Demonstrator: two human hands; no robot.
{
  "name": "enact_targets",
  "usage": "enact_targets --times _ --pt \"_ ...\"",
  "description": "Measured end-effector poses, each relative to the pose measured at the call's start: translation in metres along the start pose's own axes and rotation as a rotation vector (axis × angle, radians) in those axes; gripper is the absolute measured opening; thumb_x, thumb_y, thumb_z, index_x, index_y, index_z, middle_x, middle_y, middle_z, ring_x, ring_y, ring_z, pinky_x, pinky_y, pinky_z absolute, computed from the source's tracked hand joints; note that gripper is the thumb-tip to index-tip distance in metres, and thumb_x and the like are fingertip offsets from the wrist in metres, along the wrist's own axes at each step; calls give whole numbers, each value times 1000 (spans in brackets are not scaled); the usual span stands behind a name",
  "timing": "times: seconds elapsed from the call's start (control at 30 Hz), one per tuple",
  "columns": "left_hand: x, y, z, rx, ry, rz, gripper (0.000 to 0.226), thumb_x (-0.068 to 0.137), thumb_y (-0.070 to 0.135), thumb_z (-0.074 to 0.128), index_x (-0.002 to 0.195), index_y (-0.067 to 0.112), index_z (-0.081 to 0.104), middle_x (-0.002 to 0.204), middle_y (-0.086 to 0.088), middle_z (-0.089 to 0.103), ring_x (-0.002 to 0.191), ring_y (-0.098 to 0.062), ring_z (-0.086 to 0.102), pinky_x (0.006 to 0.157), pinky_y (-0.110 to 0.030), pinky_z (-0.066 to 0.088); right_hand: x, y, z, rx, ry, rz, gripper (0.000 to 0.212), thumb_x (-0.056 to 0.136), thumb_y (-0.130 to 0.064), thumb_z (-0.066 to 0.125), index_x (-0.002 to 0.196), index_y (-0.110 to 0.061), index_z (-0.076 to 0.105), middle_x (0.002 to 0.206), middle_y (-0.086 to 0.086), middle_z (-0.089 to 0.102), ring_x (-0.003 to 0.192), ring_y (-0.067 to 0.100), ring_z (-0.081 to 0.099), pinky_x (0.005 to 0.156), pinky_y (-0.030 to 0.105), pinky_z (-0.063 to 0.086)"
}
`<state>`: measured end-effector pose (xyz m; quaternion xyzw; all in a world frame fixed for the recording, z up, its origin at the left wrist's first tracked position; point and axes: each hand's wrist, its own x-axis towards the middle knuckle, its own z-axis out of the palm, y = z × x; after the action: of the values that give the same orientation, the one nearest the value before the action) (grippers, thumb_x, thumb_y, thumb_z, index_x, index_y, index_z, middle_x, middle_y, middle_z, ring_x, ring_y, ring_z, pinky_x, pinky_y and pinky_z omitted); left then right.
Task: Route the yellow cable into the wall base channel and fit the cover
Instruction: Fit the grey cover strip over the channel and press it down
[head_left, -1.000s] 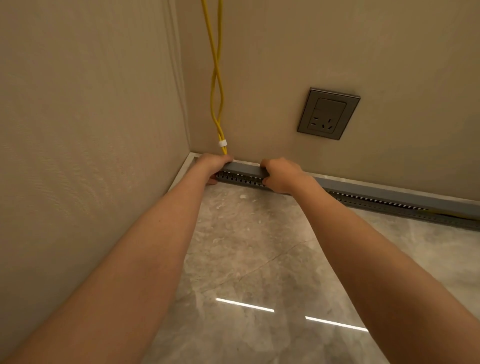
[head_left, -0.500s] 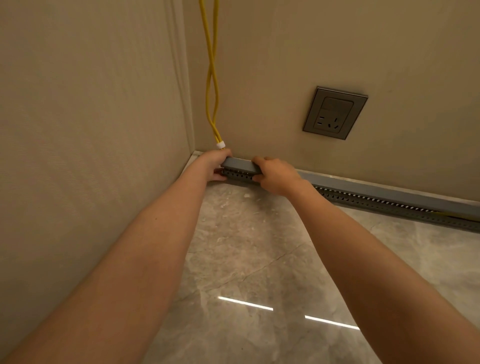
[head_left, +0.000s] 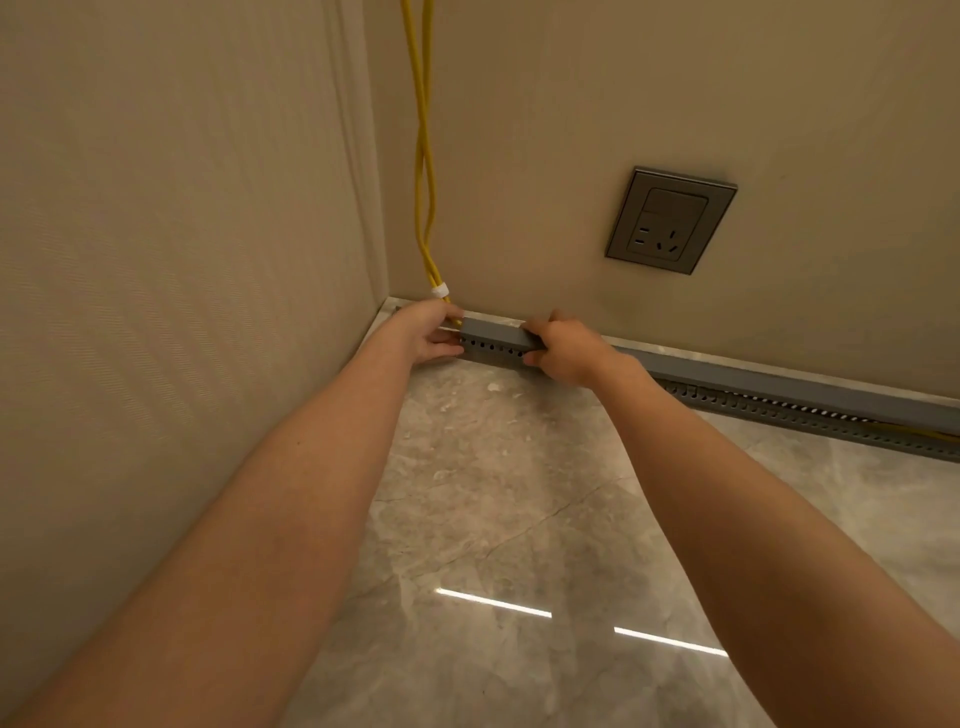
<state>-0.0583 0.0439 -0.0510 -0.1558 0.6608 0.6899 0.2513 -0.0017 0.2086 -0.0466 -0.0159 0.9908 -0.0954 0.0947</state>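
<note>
A yellow cable (head_left: 422, 156) hangs doubled down the back wall near the corner, bound by a white tie (head_left: 439, 291), and drops into the left end of the grey slotted channel (head_left: 779, 408) that runs along the wall base. A grey cover (head_left: 493, 330) lies on top of the channel. My left hand (head_left: 423, 332) holds the channel's left end where the cable enters, fingers curled over it. My right hand (head_left: 563, 351) grips the cover and channel a little to the right, thumb in front. More yellow cable (head_left: 935, 433) shows through the slots at far right.
A grey wall socket (head_left: 670, 221) sits on the back wall above the channel. The left wall (head_left: 182, 260) meets the back wall in a corner beside my left hand. Glossy grey marble floor (head_left: 493, 519) lies below my arms.
The view has shifted slightly and both hands have stayed on the cover's left end. My left hand's fingers now sit just left of the cover's end, by the cable.
</note>
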Motion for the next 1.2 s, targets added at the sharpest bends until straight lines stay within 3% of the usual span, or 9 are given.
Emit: enact_targets --times 0.13,0.23,0.5,0.6,0.73,0.8,1.0,1.1,1.2 --pt "-1 0 1 -30 8 22 24 97 3 43 75 12 43 76 -3 49 73 -14 53 101 -37 44 2 1 -3 40 3 9 39 94 -25 52 132 -16 48 122 18 45 116 36 43 102 45 39" --pt "-1 -2 2 -33 10 8 23 97 7 47 75 13 45 78 -2 49 71 -12 51 100 -36 44 2 1 -4 79 -8 16 40 92 -24 55 131 -15 50 123 18 45 116 36 44 102 43 40" --pt "0 -8 5 133 -35 -23 19 89 10 61 75 13 49 79 -1 53 104 -17 57 105 -29 42 1 2 1 134 12 40 43 89 -25 61 130 -18 53 124 15 51 118 32 46 103 44 40" --pt "3 -9 6 119 -34 -18 19 87 9 64 77 12 49 85 -2 54 127 -21 50 92 -29 46 0 3 1 140 21 34 43 88 -26 62 129 -19 55 124 14 54 117 31 48 101 43 42" --pt "4 -11 4 73 -40 -29 13 86 6 65 84 8 53 84 -3 56 126 -21 52 84 -26 48 2 2 -1 254 -40 71 43 90 -41 55 126 -17 59 125 13 59 110 27 54 93 33 44" --pt "3 -11 2 69 -46 -43 13 85 5 66 86 8 53 85 -3 56 125 -20 52 85 -25 48 3 -3 -7 404 -93 151 57 95 -50 40 135 -11 50 140 14 49 126 29 47 103 36 36" --pt "4 -9 1 68 -57 -44 18 88 0 60 77 7 49 79 -4 55 98 -17 54 91 -26 46 9 -3 -18 257 -252 287 70 94 -61 25 145 -14 34 154 10 29 141 29 29 114 41 22" --pt "5 -12 2 61 -47 -30 22 89 -6 55 73 5 46 74 -6 51 73 -16 54 97 -27 46 8 -5 -8 134 -109 270 65 98 -53 13 142 -12 39 148 15 39 135 32 37 109 42 29" --pt "5 -13 -2 31 -13 -4 23 87 -11 56 73 5 45 72 -6 50 68 -14 52 91 -25 47 7 -8 1 57 101 203 57 101 -38 17 120 -4 58 126 21 57 115 35 53 91 37 41"
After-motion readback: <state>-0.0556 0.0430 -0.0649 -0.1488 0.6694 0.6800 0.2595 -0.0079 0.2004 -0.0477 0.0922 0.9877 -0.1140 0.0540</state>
